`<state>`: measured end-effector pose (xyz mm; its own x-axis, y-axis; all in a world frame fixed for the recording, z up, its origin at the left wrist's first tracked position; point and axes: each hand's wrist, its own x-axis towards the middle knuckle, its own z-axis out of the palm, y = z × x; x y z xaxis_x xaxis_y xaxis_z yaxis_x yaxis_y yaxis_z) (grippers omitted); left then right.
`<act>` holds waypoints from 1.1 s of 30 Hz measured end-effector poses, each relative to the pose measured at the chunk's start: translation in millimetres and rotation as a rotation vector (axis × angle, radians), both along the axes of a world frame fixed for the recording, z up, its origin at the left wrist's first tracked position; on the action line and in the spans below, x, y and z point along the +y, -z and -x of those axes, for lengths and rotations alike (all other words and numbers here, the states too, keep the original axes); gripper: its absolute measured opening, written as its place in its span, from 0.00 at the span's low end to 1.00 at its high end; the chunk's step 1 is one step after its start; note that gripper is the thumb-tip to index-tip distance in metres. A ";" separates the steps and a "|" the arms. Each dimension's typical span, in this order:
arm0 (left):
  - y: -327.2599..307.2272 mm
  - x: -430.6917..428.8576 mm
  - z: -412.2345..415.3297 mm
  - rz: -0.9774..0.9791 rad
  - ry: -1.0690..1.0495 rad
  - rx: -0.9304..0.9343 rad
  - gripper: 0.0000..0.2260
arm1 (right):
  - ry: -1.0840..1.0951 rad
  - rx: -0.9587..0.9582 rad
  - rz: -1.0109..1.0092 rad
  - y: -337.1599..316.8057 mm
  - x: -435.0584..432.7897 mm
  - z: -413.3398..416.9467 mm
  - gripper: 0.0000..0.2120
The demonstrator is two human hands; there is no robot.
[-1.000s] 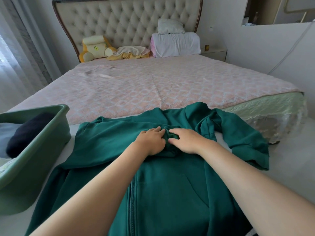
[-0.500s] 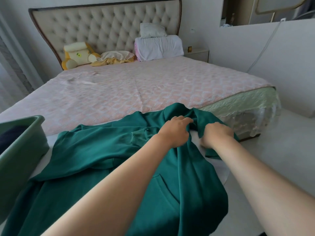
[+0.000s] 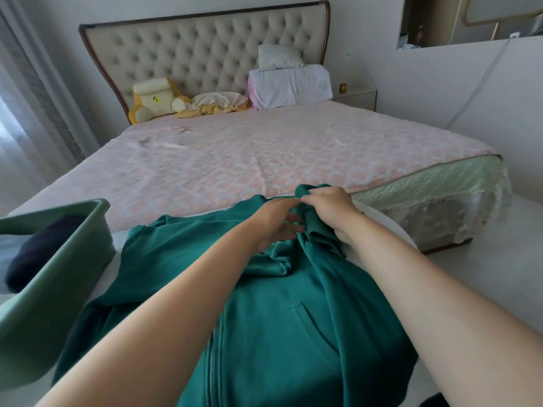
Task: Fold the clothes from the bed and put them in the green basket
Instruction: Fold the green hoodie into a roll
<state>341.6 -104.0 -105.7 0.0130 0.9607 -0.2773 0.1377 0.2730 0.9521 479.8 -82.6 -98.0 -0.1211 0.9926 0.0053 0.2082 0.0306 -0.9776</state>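
Teal fleece zip hoodie [image 3: 279,304] lying spread near the quilted pink bed [image 3: 235,160], right hand [image 3: 332,207] pinching a bunched fold at its far edge, left hand [image 3: 276,224] resting straight-fingered on the cloth, smooth green basket [image 3: 44,312] sitting left, holding a navy garment [image 3: 38,254]

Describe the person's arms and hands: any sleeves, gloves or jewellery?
Both forearms are bare to the frame's edge, with no sleeve showing. The left hand and right hand wear no gloves, and no ring, watch or bracelet is visible.
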 end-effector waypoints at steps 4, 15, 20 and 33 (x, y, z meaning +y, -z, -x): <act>-8.4 -24.5 47.1 -0.011 -0.047 -0.134 0.11 | -0.189 0.111 0.016 -1.7 -7.0 42.8 0.12; -62.8 -67.6 169.7 -0.308 -0.308 1.264 0.19 | -0.367 -0.382 -0.338 5.0 -28.3 108.5 0.23; -72.3 -83.0 218.0 0.152 -0.300 1.786 0.18 | -0.473 -0.803 -0.339 18.2 -26.0 117.5 0.28; 32.3 -61.1 188.8 -0.157 0.200 1.315 0.28 | -0.412 -1.307 -0.520 36.2 -15.6 112.6 0.31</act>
